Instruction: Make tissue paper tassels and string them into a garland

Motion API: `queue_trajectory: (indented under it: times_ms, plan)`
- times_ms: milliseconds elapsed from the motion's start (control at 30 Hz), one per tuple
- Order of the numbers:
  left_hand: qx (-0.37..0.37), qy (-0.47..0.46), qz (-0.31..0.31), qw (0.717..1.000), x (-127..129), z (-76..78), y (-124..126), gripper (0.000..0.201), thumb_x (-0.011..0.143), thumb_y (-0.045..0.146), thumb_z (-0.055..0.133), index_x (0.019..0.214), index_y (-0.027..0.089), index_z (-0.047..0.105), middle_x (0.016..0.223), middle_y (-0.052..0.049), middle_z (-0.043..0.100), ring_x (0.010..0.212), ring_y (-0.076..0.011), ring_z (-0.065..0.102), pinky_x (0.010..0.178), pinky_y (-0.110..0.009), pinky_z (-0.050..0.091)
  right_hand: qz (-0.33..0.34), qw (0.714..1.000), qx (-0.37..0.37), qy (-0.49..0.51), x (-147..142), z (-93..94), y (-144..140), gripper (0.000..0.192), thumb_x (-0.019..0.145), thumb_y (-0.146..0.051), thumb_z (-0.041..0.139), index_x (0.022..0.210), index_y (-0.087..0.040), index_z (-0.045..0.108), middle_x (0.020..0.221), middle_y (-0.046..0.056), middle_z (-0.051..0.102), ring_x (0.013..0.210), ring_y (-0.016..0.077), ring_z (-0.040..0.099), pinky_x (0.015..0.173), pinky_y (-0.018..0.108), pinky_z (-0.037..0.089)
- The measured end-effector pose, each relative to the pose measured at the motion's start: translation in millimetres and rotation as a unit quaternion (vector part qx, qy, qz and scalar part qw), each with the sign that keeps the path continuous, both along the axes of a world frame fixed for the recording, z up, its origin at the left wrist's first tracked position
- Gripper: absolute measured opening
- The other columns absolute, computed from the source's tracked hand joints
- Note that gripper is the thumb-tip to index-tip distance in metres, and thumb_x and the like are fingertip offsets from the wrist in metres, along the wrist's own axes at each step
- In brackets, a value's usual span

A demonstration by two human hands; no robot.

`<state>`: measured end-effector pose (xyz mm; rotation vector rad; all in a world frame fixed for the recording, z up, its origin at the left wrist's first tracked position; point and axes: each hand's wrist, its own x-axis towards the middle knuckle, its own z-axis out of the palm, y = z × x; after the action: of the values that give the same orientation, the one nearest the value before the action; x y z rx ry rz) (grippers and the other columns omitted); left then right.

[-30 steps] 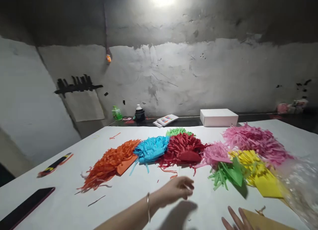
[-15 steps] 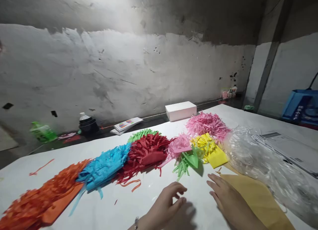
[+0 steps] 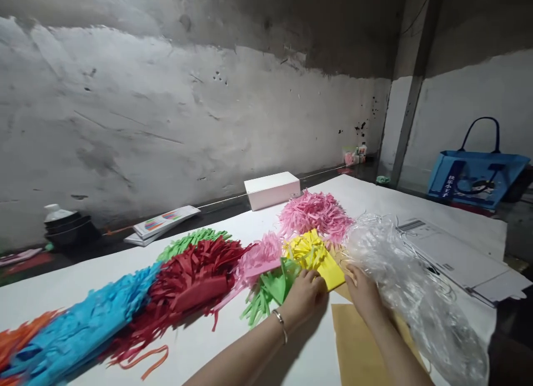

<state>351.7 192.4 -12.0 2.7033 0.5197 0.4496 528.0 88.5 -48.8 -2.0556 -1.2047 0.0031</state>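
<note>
A bundle of yellow fringed paper [image 3: 332, 272] lies with its uncut band toward me. My left hand [image 3: 307, 292] is closed at the near left edge of that band, fingertips hidden, a bracelet on its wrist. At the band's right corner, my right hand [image 3: 363, 290] has its fingers curled in against the yellow paper. Green fringed paper [image 3: 272, 289] sits just left of my left hand. Behind it is a small pink fringed bundle [image 3: 263, 258], and a larger pink heap [image 3: 316, 214] lies farther back. Brown paper [image 3: 353, 341] lies under my right forearm.
Red [image 3: 200, 286], blue [image 3: 91, 314] and orange [image 3: 20, 336] fringed bundles stretch leftward. Crumpled clear plastic [image 3: 400, 269] and a flattened white carton [image 3: 453, 252] are at right. A white box [image 3: 272, 189] and booklets [image 3: 164, 225] stand behind; a blue bag [image 3: 470, 178] is beyond.
Both hands have moved forward from the white surface to the yellow fringed paper, and their fingers have curled in. The view has turned right, bringing more of the blue bag into sight.
</note>
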Motion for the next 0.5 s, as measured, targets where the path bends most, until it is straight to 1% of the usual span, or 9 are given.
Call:
queue_trajectory:
  times_ms: [67,133,233,300,367,433,500]
  plan:
    - [0.004,0.002,-0.012,1.000,-7,2.1,4,0.014,0.092,0.018,0.054,0.096,0.017,0.067,0.108,-0.013,0.064,0.101,-0.0275,0.056,0.091,-0.041,0.046,0.024,1.000,0.009,0.005,-8,4.3,0,0.030,0.097,-0.035,0.061,0.122,-0.018,0.061,0.126,0.008,0.062,0.109,0.0224,0.063,0.092,0.045,0.054]
    - [0.006,0.006,-0.029,1.000,-13,5.6,8,0.014,0.092,0.020,0.055,0.100,0.017,0.067,0.110,-0.012,0.064,0.102,-0.0273,0.056,0.090,-0.039,0.046,0.046,0.999,0.013,0.009,-15,9.0,0,0.028,0.097,-0.035,0.061,0.120,-0.019,0.062,0.125,0.008,0.063,0.108,0.0219,0.063,0.092,0.044,0.054]
    - [0.005,0.018,-0.077,0.997,-18,13.2,17,0.023,0.087,0.023,0.062,0.110,0.020,0.067,0.117,-0.011,0.063,0.105,-0.0270,0.055,0.093,-0.037,0.046,0.070,0.997,0.009,0.016,-21,13.4,-2,0.026,0.098,-0.035,0.061,0.118,-0.019,0.063,0.122,0.007,0.064,0.106,0.0209,0.064,0.091,0.043,0.055]
    - [0.001,0.029,-0.109,0.994,-19,18.4,23,0.029,0.083,0.017,0.063,0.111,0.022,0.067,0.118,-0.009,0.063,0.104,-0.0260,0.056,0.093,-0.036,0.046,0.078,0.997,0.001,0.019,-24,15.0,-3,0.025,0.098,-0.035,0.060,0.117,-0.018,0.063,0.120,0.007,0.065,0.102,0.0200,0.065,0.088,0.041,0.055]
    - [-0.005,0.035,-0.126,0.991,-19,22.2,28,0.037,0.078,0.011,0.062,0.113,0.023,0.068,0.118,-0.009,0.064,0.104,-0.0261,0.057,0.092,-0.036,0.047,0.078,0.997,-0.003,0.020,-29,18.7,-4,0.026,0.098,-0.035,0.060,0.116,-0.018,0.063,0.118,0.007,0.065,0.100,0.0192,0.066,0.087,0.040,0.056]
    - [-0.012,0.037,-0.133,0.990,-19,23.8,32,0.043,0.076,0.008,0.060,0.115,0.025,0.068,0.119,-0.009,0.064,0.104,-0.0268,0.057,0.092,-0.037,0.048,0.072,0.997,0.004,0.017,-38,28.4,-5,0.024,0.098,-0.035,0.061,0.114,-0.017,0.064,0.115,0.007,0.066,0.097,0.0186,0.066,0.086,0.040,0.056]
    - [-0.021,0.032,-0.132,0.991,-19,22.8,34,0.047,0.075,0.006,0.058,0.117,0.027,0.068,0.122,-0.008,0.064,0.106,-0.0278,0.057,0.094,-0.040,0.048,0.067,0.997,0.026,0.010,-47,45.2,-11,0.018,0.098,-0.030,0.061,0.109,-0.017,0.066,0.111,0.005,0.068,0.098,0.0180,0.067,0.088,0.039,0.056]
